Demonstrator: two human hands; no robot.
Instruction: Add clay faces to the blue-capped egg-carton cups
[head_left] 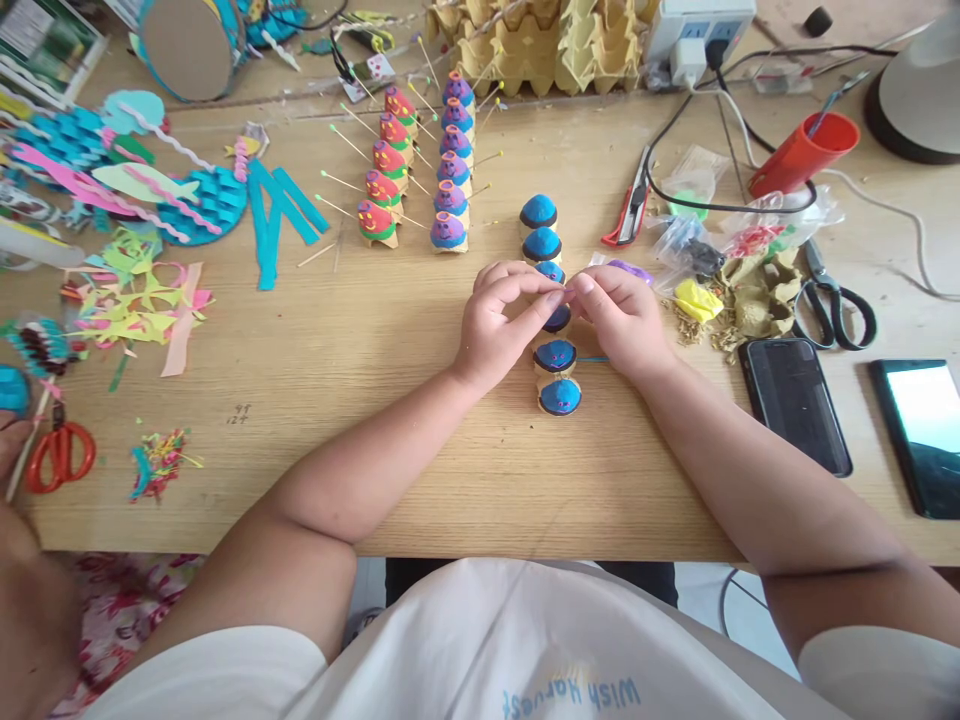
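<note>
My left hand (499, 318) and my right hand (621, 315) meet above a row of egg-carton cups, fingertips pinched together. Between them is a tiny purplish bit (568, 291), apparently modelling clay. Below, the row's blue-topped cups (556, 355) have dark rims; the nearest ones carry small faces. My hands partly cover the middle cups. A lump of purple clay (630, 270) lies just behind my right hand. A thin blue stick (594, 359) pokes out beside one cup, under my right hand.
Finished-looking red caterpillars (388, 160) and purple caterpillars (452, 170) with pins stand behind. At right are a red cutter (628, 205), yellow clay (698, 299), black scissors (834, 305) and a phone (795, 405). Paper scraps (142, 310) and orange scissors (61, 455) lie left, beside another person's arm.
</note>
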